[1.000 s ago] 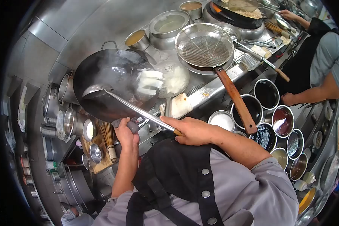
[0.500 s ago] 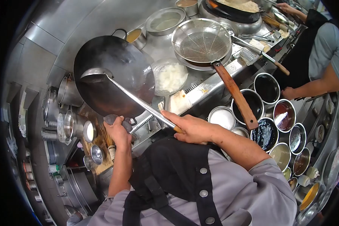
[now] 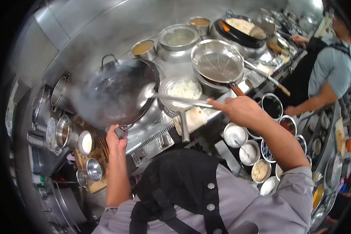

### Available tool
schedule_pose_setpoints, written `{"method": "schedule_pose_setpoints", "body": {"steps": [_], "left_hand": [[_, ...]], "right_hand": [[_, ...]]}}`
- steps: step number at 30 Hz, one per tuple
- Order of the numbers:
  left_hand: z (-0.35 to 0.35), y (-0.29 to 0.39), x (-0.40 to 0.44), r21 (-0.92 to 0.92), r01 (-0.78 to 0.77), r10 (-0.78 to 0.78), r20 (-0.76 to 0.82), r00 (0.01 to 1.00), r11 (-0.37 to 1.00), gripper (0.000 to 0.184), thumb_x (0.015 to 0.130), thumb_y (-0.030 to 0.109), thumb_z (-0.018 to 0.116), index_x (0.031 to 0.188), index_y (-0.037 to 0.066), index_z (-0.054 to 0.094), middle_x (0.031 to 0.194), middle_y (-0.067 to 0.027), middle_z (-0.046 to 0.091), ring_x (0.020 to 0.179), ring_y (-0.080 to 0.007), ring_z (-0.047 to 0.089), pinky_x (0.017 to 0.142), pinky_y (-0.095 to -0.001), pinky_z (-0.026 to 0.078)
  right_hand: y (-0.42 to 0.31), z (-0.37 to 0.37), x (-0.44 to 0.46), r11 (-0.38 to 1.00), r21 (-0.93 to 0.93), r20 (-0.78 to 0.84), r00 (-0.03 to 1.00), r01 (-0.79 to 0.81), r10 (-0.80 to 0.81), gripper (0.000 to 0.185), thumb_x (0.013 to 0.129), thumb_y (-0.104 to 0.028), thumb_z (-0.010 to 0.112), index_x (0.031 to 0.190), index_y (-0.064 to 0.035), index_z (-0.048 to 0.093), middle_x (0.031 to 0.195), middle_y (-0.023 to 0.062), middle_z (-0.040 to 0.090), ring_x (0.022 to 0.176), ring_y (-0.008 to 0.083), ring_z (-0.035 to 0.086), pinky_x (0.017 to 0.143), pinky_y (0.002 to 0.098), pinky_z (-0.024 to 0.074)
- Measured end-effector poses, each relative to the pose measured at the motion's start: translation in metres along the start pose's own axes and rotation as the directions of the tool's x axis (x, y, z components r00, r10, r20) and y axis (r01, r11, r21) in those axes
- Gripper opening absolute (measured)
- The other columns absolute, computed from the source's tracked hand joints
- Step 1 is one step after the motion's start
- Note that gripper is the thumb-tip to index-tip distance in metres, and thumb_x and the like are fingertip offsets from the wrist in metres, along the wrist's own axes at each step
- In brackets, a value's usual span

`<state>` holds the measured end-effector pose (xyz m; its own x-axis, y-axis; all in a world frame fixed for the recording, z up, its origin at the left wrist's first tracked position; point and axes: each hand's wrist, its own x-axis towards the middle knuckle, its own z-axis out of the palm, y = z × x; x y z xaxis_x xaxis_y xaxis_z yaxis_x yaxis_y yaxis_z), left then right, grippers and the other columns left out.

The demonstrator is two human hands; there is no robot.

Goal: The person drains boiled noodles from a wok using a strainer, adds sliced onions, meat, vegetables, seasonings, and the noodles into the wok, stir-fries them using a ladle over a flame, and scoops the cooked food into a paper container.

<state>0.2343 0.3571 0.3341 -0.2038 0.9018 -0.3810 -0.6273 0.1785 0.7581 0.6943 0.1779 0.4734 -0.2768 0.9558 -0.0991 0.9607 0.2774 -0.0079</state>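
Observation:
My left hand (image 3: 116,137) is closed on the near handle of the dark wok (image 3: 121,93), with a grey cloth (image 3: 120,132) at the grip. Steam blurs the wok's left part. My right hand (image 3: 238,109) grips the end of a metal ladle (image 3: 183,100), whose head is smeared near the wok's right rim. The ladle's shaft crosses over a perforated skimmer (image 3: 185,126) that holds white pieces (image 3: 185,90). Right of it, a wire strainer (image 3: 217,61) rests over a pot, its wooden handle partly behind my right hand.
A co-worker (image 3: 325,66) stands at the right beside another wok (image 3: 243,37). Metal pots (image 3: 179,38) line the back. Several sauce containers (image 3: 272,106) stand at the right, near my right arm. Small bowls (image 3: 94,169) sit on a wooden board at the left.
My right hand has moved right, drawing the ladle from inside the wok towards its right rim. The wok was tilted and now sits flatter. The camera view has shifted.

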Motion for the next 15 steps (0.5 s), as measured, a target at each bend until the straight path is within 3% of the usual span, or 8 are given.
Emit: {"method": "schedule_pose_setpoints", "body": {"steps": [1, 3, 5, 8, 11, 13, 14, 15], "left_hand": [[-0.003, 0.002, 0.004, -0.059, 0.133, -0.133, 0.004, 0.991, 0.989, 0.012, 0.083, -0.002, 0.061, 0.089, 0.007, 0.056, 0.082, -0.0069, 0.061, 0.071, -0.0193, 0.062, 0.062, -0.0377, 0.053], [-0.003, -0.001, 0.019, -0.144, 0.182, -0.182, 0.013, 0.983, 0.973, 0.009, 0.085, 0.001, 0.06, 0.088, 0.008, 0.057, 0.082, -0.0057, 0.061, 0.07, -0.0197, 0.062, 0.064, -0.0387, 0.054], [0.007, -0.002, 0.032, -0.228, 0.217, -0.222, 0.005, 0.975, 0.949, 0.01, 0.085, 0.002, 0.061, 0.09, 0.01, 0.057, 0.081, -0.0055, 0.061, 0.069, -0.0202, 0.062, 0.066, -0.0397, 0.054], [0.016, -0.002, 0.047, -0.265, 0.172, -0.195, -0.063, 0.979, 0.949, 0.013, 0.091, 0.012, 0.064, 0.102, 0.008, 0.058, 0.092, -0.0061, 0.063, 0.081, -0.021, 0.063, 0.071, -0.0416, 0.056], [0.003, -0.008, 0.034, -0.258, 0.056, -0.095, -0.142, 0.985, 0.965, 0.028, 0.097, 0.027, 0.067, 0.117, 0.01, 0.058, 0.111, -0.0063, 0.065, 0.098, -0.023, 0.063, 0.077, -0.0451, 0.056], [-0.036, -0.013, 0.017, -0.11, -0.043, 0.03, -0.113, 0.993, 0.993, 0.029, 0.099, 0.03, 0.065, 0.12, 0.011, 0.058, 0.114, -0.0064, 0.066, 0.099, -0.0235, 0.064, 0.078, -0.0459, 0.056], [-0.061, -0.014, 0.004, -0.084, -0.018, 0.01, -0.099, 0.995, 0.996, 0.03, 0.099, 0.031, 0.064, 0.121, 0.011, 0.059, 0.113, -0.0063, 0.066, 0.099, -0.0236, 0.065, 0.078, -0.0457, 0.056], [-0.088, -0.015, -0.014, -0.055, 0.008, -0.013, -0.084, 0.996, 0.998, 0.03, 0.099, 0.032, 0.064, 0.121, 0.011, 0.059, 0.112, -0.0062, 0.067, 0.099, -0.0237, 0.065, 0.078, -0.0456, 0.056]], "right_hand": [[0.007, -0.013, 0.007, 0.998, -0.03, 0.001, 0.998, -0.057, 0.057, 0.074, 0.087, -0.002, 0.055, 0.155, -0.0264, 0.041, 0.082, 0.0152, 0.066, 0.077, 0.0353, 0.068, 0.068, 0.0468, 0.0544], [0.021, -0.016, 0.038, 0.978, -0.004, -0.115, 0.972, -0.208, 0.206, 0.072, 0.087, -0.003, 0.055, 0.155, -0.0237, 0.041, 0.086, 0.0183, 0.067, 0.078, 0.0375, 0.068, 0.07, 0.0485, 0.0538], [0.043, -0.02, 0.091, 0.955, 0.216, -0.194, 0.949, -0.204, 0.247, 0.067, 0.087, -0.004, 0.055, 0.152, -0.0102, 0.041, 0.09, 0.0273, 0.067, 0.082, 0.0433, 0.067, 0.074, 0.0512, 0.052], [0.063, -0.032, 0.189, 0.821, 0.348, -0.033, 0.869, -0.452, 0.493, 0.058, 0.085, -0.004, 0.057, 0.142, -0.0021, 0.048, 0.097, 0.0306, 0.069, 0.088, 0.0441, 0.069, 0.079, 0.05, 0.054], [0.128, 0.029, 0.291, 0.892, 0.247, -0.229, 0.871, -0.379, 0.434, 0.049, 0.086, -0.005, 0.058, 0.133, 0.0059, 0.051, 0.095, 0.0279, 0.07, 0.081, 0.04, 0.071, 0.073, 0.0482, 0.0569], [0.143, 0.043, 0.334, 0.657, 0.585, -0.052, 0.787, -0.475, 0.615, 0.04, 0.087, -0.006, 0.058, 0.123, 0.0122, 0.054, 0.089, 0.0237, 0.071, 0.071, 0.0331, 0.072, 0.062, 0.0437, 0.0577], [0.149, 0.041, 0.348, 0.866, 0.301, 0.048, 0.913, -0.399, 0.405, 0.023, 0.089, -0.008, 0.058, 0.104, 0.0098, 0.058, 0.077, 0.0136, 0.067, 0.061, 0.0219, 0.067, 0.052, 0.0337, 0.0545], [0.155, 0.041, 0.354, 0.871, 0.3, 0.054, 0.919, -0.389, 0.391, 0.023, 0.089, -0.008, 0.058, 0.104, 0.0098, 0.058, 0.077, 0.0136, 0.067, 0.061, 0.0219, 0.067, 0.052, 0.0337, 0.0545]]}}
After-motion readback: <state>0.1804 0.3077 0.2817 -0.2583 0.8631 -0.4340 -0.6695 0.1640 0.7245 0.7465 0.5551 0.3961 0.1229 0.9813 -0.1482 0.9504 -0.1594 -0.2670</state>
